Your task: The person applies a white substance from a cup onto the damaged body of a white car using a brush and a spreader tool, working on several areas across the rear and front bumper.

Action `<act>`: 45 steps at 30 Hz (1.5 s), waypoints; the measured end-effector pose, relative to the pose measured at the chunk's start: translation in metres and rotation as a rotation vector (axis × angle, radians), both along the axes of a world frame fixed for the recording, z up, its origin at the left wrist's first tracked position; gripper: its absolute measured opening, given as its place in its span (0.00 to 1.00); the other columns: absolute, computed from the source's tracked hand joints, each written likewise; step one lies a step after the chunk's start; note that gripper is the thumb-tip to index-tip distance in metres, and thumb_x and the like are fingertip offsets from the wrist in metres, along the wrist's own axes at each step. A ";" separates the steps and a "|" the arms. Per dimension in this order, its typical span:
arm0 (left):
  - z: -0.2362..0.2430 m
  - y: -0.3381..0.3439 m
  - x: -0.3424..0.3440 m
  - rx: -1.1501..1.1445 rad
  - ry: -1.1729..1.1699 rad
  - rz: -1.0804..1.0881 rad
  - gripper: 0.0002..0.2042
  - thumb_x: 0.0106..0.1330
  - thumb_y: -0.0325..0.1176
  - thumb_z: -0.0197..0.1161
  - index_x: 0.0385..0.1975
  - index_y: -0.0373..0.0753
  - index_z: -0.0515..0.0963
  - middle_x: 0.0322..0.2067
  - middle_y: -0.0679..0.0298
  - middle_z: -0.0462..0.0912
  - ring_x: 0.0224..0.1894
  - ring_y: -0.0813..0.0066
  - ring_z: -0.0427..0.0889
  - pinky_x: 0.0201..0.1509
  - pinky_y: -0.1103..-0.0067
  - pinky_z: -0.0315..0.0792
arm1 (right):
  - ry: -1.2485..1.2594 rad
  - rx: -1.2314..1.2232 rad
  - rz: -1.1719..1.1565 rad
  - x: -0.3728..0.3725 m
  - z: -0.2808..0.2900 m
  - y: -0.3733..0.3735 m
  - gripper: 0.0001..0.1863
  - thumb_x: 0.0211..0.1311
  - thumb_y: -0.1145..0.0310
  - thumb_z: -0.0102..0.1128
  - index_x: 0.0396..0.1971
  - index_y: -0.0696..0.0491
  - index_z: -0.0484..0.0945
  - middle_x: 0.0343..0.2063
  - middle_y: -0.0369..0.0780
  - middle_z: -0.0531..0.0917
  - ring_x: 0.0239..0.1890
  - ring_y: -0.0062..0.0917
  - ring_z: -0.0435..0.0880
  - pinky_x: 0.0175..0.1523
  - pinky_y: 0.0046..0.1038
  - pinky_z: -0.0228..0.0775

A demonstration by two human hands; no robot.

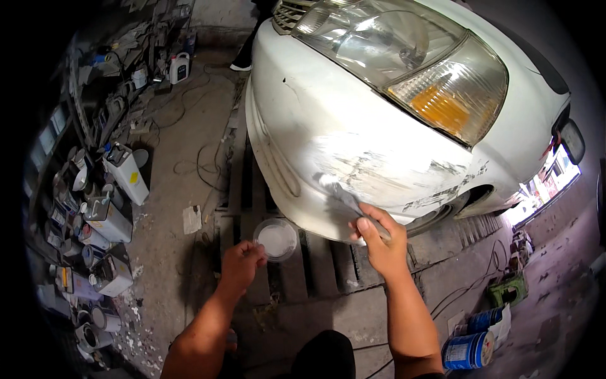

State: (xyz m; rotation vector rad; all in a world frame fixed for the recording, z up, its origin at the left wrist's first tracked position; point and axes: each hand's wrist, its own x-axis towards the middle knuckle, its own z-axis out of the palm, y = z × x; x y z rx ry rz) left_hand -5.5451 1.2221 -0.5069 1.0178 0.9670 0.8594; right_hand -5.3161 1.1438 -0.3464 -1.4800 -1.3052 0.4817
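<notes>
My right hand (384, 241) is closed round the handle of a brush (344, 194), whose pale tip rests against the white bumper (297, 107) of a car. Around the tip the bumper is scuffed, with dark scratches running toward the wheel arch. My left hand (242, 265) pinches the edge of a round, clear plastic tub (294, 242) just below the bumper's lower edge. Inside the tub lies a pale grey-white substance. Above the scuffed area sits the headlight (391, 38) with its amber section (442, 108).
Several metal cans (108, 221) and tins crowd the left side, with a white jug (179, 68) farther back. Wooden slats (293, 275) lie under the bumper. Blue buckets (467, 350), a green container (507, 289) and cables lie at the right. A person's shoe (240, 67) shows behind the car.
</notes>
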 end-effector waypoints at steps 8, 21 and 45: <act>0.008 -0.001 -0.003 -0.021 -0.041 0.053 0.09 0.62 0.33 0.57 0.24 0.35 0.74 0.23 0.66 0.77 0.26 0.83 0.73 0.32 0.84 0.67 | 0.019 0.320 -0.369 0.033 -0.009 -0.013 0.12 0.60 0.69 0.58 0.37 0.63 0.78 0.25 0.42 0.81 0.24 0.20 0.79 0.30 0.20 0.73; 0.001 0.003 0.003 -0.052 -0.062 0.084 0.09 0.61 0.33 0.58 0.24 0.33 0.75 0.22 0.66 0.78 0.25 0.84 0.73 0.30 0.84 0.66 | -0.525 0.411 -0.344 0.004 -0.028 0.013 0.07 0.57 0.76 0.60 0.34 0.63 0.78 0.20 0.38 0.80 0.22 0.16 0.79 0.29 0.18 0.70; -0.009 0.012 -0.007 -0.038 -0.048 0.097 0.08 0.63 0.33 0.58 0.27 0.35 0.75 0.24 0.65 0.78 0.26 0.81 0.76 0.32 0.82 0.69 | -0.784 0.603 -0.384 -0.004 0.005 0.028 0.04 0.52 0.75 0.63 0.27 0.58 0.78 0.18 0.42 0.79 0.18 0.27 0.76 0.24 0.23 0.67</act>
